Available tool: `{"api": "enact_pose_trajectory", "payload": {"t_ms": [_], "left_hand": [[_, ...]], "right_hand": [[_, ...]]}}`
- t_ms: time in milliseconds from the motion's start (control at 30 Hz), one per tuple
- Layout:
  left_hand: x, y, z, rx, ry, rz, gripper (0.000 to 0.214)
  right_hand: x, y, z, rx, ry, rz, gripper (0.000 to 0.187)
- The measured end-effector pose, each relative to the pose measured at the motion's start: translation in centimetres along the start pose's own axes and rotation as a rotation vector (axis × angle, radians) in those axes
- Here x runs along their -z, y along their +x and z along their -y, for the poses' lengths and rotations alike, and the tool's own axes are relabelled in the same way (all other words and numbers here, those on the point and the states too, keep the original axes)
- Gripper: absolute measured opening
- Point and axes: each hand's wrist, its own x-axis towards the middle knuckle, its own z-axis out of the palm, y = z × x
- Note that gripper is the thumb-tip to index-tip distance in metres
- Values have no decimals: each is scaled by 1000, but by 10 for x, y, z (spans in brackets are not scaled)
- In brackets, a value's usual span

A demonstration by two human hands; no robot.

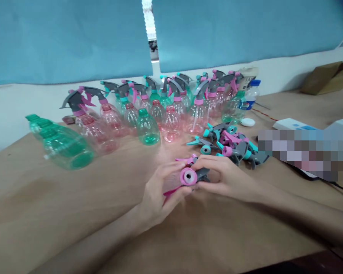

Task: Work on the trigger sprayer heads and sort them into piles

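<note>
A pink and grey trigger spray head (188,176) is between my two hands above the table, the hole in its pink collar facing me. My left hand (160,194) is closed on its left side, with fingers and thumb at the collar and a pink part beneath. My right hand (221,177) pinches it from the right, near the grey body. Another pink piece shows just behind my fingers; I cannot tell whether it belongs to the same head. Beyond my right hand lies a pile of loose spray heads (234,142) in pink, turquoise and grey.
Behind stand several clear pink and green bottles, many with spray heads fitted. An open green bottle (148,127) is nearest; more green bottles (65,146) are at the left. A blue-capped bottle (253,95), a white device (294,125), cables and a cardboard box (327,78) are at the right.
</note>
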Motion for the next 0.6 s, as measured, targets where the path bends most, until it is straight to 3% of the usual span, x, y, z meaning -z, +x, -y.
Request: {"api": "enact_pose_trajectory", "payload": {"t_ms": [133, 233, 333, 467, 600], "left_hand": [[3, 7, 6, 237, 44, -50, 26], [-3, 14, 7, 281, 236, 61, 21], [-13, 18, 6, 312, 337, 118, 40], [-24, 18, 8, 258, 371, 152, 76], [-25, 18, 10, 153, 265, 224, 59]], "right_hand": [[16, 4, -2, -210, 161, -130, 18], [26, 5, -12, -445, 287, -277, 27], [34, 6, -20, -606, 380, -308, 33], [40, 9, -23, -642, 517, -379, 37], [34, 12, -25, -709, 669, -329, 40]]}}
